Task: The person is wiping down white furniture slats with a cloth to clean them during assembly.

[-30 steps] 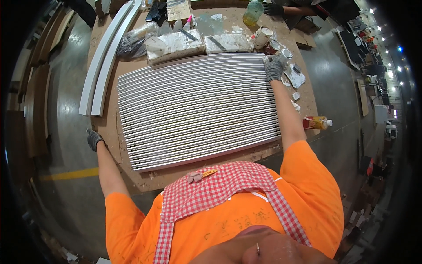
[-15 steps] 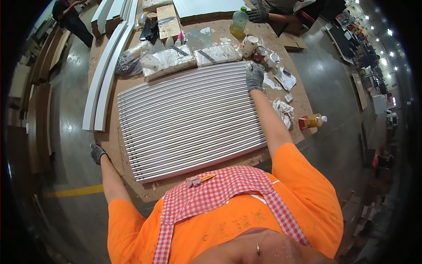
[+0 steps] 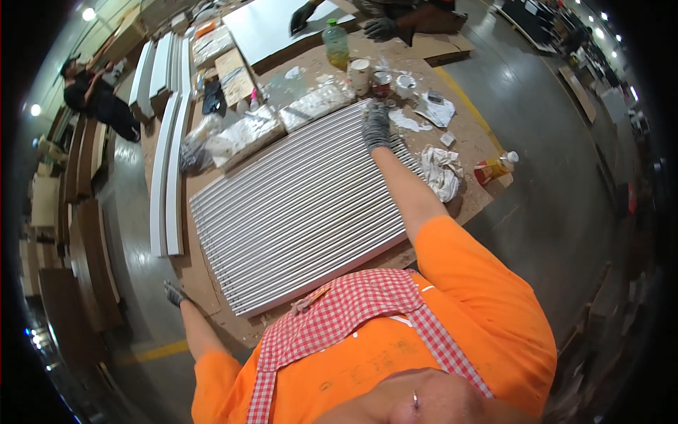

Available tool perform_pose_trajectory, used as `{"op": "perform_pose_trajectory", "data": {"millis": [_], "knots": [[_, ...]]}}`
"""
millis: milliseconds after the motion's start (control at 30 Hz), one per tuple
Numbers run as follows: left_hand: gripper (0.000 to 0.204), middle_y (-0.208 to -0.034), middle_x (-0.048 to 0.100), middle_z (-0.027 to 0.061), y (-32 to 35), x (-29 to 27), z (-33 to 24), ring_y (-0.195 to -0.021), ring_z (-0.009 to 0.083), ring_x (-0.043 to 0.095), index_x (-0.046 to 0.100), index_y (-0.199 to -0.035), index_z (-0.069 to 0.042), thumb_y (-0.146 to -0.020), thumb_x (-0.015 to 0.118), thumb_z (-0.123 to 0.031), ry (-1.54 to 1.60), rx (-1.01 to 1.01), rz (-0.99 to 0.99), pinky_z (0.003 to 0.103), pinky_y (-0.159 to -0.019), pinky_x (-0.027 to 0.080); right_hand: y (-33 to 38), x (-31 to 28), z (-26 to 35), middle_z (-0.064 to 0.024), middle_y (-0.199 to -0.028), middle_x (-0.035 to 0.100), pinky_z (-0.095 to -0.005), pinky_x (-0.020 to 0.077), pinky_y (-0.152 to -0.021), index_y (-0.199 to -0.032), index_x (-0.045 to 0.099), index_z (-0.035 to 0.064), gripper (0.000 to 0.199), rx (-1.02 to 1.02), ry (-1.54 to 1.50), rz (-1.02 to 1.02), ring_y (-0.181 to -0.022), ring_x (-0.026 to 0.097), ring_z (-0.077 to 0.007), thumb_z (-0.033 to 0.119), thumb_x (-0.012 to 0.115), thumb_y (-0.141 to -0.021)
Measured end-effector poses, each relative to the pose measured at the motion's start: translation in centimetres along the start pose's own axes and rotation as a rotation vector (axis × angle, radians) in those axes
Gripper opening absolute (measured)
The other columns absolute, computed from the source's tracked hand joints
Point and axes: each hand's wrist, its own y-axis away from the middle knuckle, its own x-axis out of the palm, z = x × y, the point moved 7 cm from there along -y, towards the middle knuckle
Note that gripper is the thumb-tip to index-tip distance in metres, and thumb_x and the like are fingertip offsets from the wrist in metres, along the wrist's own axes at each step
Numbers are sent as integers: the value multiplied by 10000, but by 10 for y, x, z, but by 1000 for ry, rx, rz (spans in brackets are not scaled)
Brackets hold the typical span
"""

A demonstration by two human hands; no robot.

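A ribbed panel (image 3: 296,219), whitish-silver with many parallel ridges, lies flat on the worktable before me. My right hand (image 3: 376,127), in a grey knit glove, rests at the panel's far right corner. Its fingers are bent together over something too small to make out. Out to the left, beyond the table's near left edge, hangs my left hand (image 3: 175,292), also gloved. Its fingers are stretched out and it holds nothing visible. Past the panel's far edge sit two plastic-wrapped blocks (image 3: 247,138), and cans (image 3: 381,83) stand just beyond my right hand.
A green-capped bottle (image 3: 335,46) stands farther back. To the right are a crumpled white rag (image 3: 441,173) and a bottle of amber liquid (image 3: 496,168) at the edge. Long white boards (image 3: 166,184) line the left side. A co-worker's gloved hands (image 3: 381,28) are at the far end.
My view has turned, so the table and panel appear rotated. My right hand stays at the far right corner. A co-worker's second gloved hand has come into sight over the far white board.
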Motion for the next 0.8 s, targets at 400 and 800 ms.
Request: {"op": "perform_pose_trajectory", "data": {"millis": [400,800], "knots": [[571,-1103,643,184,78,-90,-11,-998,347,600,675,-1030,-44,-889,377,-510,-879,-52,-155,442,-831,436,6,-2,-1,-197,-1139,530,-428,425,-944,-1127,569,27,331,160,-52,137,-1079,508,-355,139,573,-816],[610,-1061,648,212,91,-110,28,-966,384,605,677,-978,-27,-896,346,-532,-918,-139,-173,484,-793,438,2,27,8,-218,-1163,520,-414,418,-956,-1174,524,5,325,120,-59,208,-1125,493,-339,118,479,-873]]}}
